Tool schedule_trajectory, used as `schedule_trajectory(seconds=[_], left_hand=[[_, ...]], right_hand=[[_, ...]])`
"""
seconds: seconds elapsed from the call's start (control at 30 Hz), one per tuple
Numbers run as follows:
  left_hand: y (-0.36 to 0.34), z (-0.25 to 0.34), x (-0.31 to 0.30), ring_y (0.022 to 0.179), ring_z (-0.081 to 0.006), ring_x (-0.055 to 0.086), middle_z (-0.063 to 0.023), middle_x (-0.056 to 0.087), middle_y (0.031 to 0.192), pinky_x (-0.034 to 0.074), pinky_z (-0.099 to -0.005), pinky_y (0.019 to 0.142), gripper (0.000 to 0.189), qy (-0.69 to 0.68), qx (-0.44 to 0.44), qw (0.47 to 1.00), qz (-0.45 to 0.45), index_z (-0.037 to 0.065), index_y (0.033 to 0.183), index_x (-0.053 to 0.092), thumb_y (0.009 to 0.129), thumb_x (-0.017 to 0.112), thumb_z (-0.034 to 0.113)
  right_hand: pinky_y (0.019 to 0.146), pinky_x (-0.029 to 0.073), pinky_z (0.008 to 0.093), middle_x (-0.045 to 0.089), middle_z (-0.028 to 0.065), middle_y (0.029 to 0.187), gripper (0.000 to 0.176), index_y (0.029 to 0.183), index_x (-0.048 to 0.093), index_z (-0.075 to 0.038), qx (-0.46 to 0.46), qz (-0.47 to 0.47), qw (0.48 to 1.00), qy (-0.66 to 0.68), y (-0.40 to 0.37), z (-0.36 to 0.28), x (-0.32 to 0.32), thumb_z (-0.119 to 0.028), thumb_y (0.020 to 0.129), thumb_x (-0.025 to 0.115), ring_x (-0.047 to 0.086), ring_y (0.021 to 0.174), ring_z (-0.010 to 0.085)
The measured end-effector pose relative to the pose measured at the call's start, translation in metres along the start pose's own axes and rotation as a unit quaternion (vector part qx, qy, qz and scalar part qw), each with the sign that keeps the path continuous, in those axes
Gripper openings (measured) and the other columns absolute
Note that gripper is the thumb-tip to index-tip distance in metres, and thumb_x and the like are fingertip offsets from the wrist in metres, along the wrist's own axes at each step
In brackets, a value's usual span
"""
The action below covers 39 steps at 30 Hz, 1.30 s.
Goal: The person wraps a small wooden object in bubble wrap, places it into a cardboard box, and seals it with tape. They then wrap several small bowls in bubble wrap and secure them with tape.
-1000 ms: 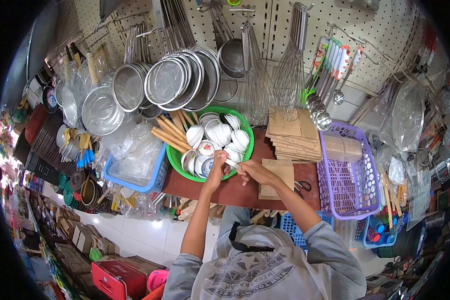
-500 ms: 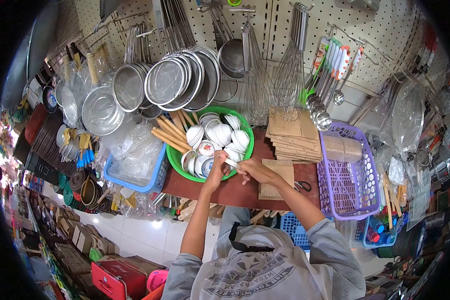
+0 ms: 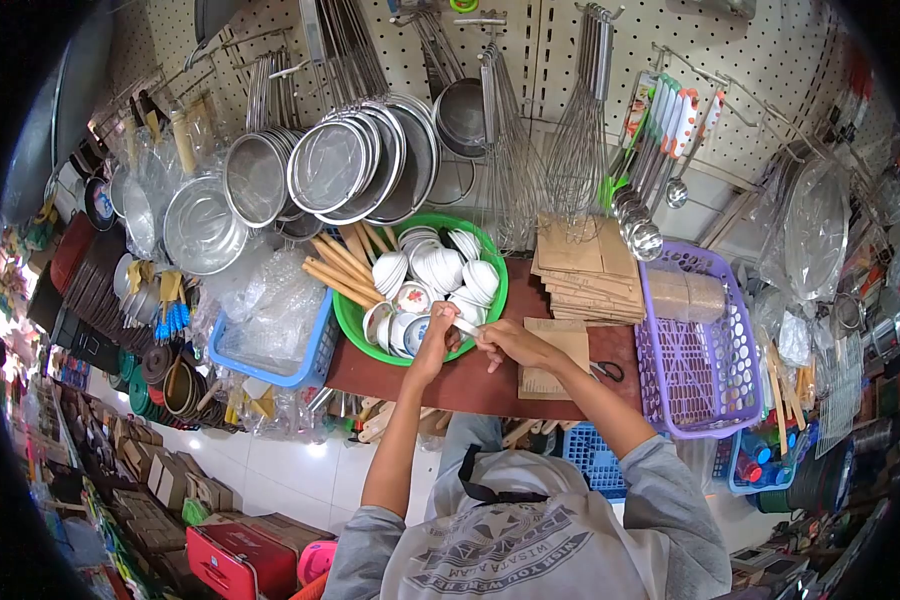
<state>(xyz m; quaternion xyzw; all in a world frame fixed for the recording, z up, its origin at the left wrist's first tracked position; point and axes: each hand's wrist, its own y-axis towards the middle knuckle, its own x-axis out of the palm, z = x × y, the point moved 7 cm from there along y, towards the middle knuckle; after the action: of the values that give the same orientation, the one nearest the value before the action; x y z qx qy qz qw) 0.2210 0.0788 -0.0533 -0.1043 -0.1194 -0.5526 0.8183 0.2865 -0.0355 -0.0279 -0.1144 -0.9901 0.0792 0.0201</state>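
Observation:
My left hand (image 3: 435, 342) is closed on the left end of a slim white object (image 3: 466, 327), whose kind I cannot make out. At its other end, my right hand (image 3: 502, 343) grips it with bent fingers. Both hands are over the front right part of a green basin (image 3: 497, 305). White bowls (image 3: 440, 270), some with printed patterns, fill the basin, and wooden-handled utensils (image 3: 335, 270) lean at its left side. Just right of my right hand, a brown paper sheet (image 3: 553, 382) lies on the red-brown table (image 3: 410, 390).
Black-handled scissors (image 3: 608, 371) lie beside the paper. Stacked brown paper (image 3: 587, 270) and a purple basket (image 3: 705, 428) stand to the right, a blue basket (image 3: 280, 378) with clear plastic to the left. Strainers (image 3: 330, 165) and whisks (image 3: 580, 150) hang above the table.
The hands and the white object stay nearly where they were, with only slight finger movement. The camera view has shifted a little.

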Motion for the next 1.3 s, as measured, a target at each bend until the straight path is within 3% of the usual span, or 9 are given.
schedule_trajectory(seconds=[0.33, 0.43, 0.53, 0.63, 0.73, 0.93, 1.03, 1.13, 1.3], left_hand=[[0.001, 0.000, 0.000, 0.061, -0.0090, 0.031, 0.0006, 0.033, 0.076, 0.031, -0.0257, 0.056, 0.032, -0.013, -0.005, 1.000, 0.003, 0.012, 0.105, 0.043, 0.102, 0.041, 0.043], [0.001, -0.006, -0.004, 0.067, -0.0101, 0.033, 0.0000, 0.041, 0.090, 0.031, -0.0253, 0.061, 0.041, -0.008, -0.009, 1.000, -0.025, 0.015, 0.107, 0.046, 0.101, 0.037, 0.055], [0.001, -0.003, -0.002, 0.060, -0.0087, 0.032, 0.0012, 0.038, 0.074, 0.031, -0.0258, 0.055, 0.041, -0.065, 0.010, 0.998, -0.005, 0.009, 0.106, 0.049, 0.104, 0.033, 0.047], [0.005, -0.007, -0.001, 0.057, -0.0087, 0.032, 0.0021, 0.039, 0.067, 0.031, -0.0253, 0.054, 0.049, -0.018, -0.003, 1.000, -0.026, 0.005, 0.105, 0.055, 0.105, 0.029, 0.046], [0.005, -0.004, 0.001, 0.055, -0.0088, 0.032, 0.0020, 0.038, 0.063, 0.031, -0.0250, 0.053, 0.054, 0.003, 0.027, 0.999, -0.035, 0.002, 0.100, 0.059, 0.106, 0.026, 0.044], [0.005, -0.005, -0.001, 0.056, -0.0087, 0.035, 0.0023, 0.039, 0.064, 0.030, -0.0253, 0.053, 0.055, 0.026, 0.017, 0.999, -0.022, 0.003, 0.093, 0.061, 0.106, 0.027, 0.045], [0.005, -0.007, -0.003, 0.058, -0.0080, 0.038, -0.0005, 0.051, 0.071, 0.031, -0.0240, 0.054, 0.055, 0.059, 0.015, 0.998, -0.019, 0.004, 0.095, 0.059, 0.104, 0.027, 0.049], [0.005, -0.007, -0.002, 0.058, -0.0084, 0.034, 0.0039, 0.039, 0.065, 0.029, -0.0262, 0.053, 0.052, 0.051, 0.010, 0.999, -0.003, 0.006, 0.084, 0.056, 0.105, 0.032, 0.047], [0.009, -0.012, -0.003, 0.058, -0.0079, 0.034, 0.0042, 0.040, 0.066, 0.028, -0.0262, 0.053, 0.050, 0.055, -0.013, 0.998, 0.008, 0.008, 0.080, 0.054, 0.104, 0.034, 0.047]], right_hand=[[0.060, 0.057, 0.0336, 0.045, 0.0005, 0.069, 0.030, 0.071, 0.045, -0.008, -0.011, 0.000, 1.000, -0.018, 0.001, 0.002, 0.001, -0.029, 0.092, 0.040, 0.047, 0.055, 0.0109], [0.058, 0.056, 0.0306, 0.052, 0.0026, 0.074, 0.025, 0.077, 0.053, -0.005, -0.019, -0.026, 0.999, 0.005, -0.009, -0.016, 0.005, -0.024, 0.091, 0.045, 0.051, 0.056, 0.0109], [0.054, 0.052, 0.0273, 0.060, 0.0042, 0.083, 0.013, 0.090, 0.062, -0.003, -0.040, 0.027, 0.998, -0.037, -0.028, -0.054, 0.008, -0.015, 0.088, 0.057, 0.055, 0.057, 0.0090], [0.051, 0.048, 0.0260, 0.065, 0.0039, 0.091, 0.023, 0.105, 0.068, -0.007, -0.220, 0.136, 0.941, -0.218, -0.040, -0.083, -0.006, -0.009, 0.082, 0.067, 0.055, 0.054, 0.0085], [0.051, 0.047, 0.0267, 0.067, 0.0011, 0.090, 0.027, 0.106, 0.070, -0.012, -0.245, 0.153, 0.877, -0.384, -0.056, -0.109, -0.003, -0.015, 0.079, 0.074, 0.057, 0.053, 0.0116], [0.055, 0.050, 0.0292, 0.068, -0.0038, 0.085, 0.017, 0.096, 0.075, -0.021, -0.351, 0.138, 0.749, -0.545, -0.062, -0.123, 0.009, -0.028, 0.080, 0.075, 0.063, 0.068, 0.0150], [0.054, 0.050, 0.0305, 0.068, -0.0057, 0.085, 0.015, 0.094, 0.076, -0.023, -0.340, 0.128, 0.726, -0.585, -0.061, -0.123, 0.009, -0.032, 0.082, 0.072, 0.064, 0.073, 0.0147], [0.054, 0.050, 0.0303, 0.068, -0.0074, 0.084, 0.016, 0.093, 0.076, -0.024, -0.330, 0.120, 0.687, -0.636, -0.064, -0.129, 0.014, -0.033, 0.081, 0.071, 0.064, 0.072, 0.0138], [0.053, 0.049, 0.0308, 0.066, -0.0075, 0.080, 0.014, 0.089, 0.075, -0.024, -0.332, 0.095, 0.653, -0.674, -0.060, -0.130, 0.017, -0.033, 0.079, 0.070, 0.063, 0.073, 0.0131]])
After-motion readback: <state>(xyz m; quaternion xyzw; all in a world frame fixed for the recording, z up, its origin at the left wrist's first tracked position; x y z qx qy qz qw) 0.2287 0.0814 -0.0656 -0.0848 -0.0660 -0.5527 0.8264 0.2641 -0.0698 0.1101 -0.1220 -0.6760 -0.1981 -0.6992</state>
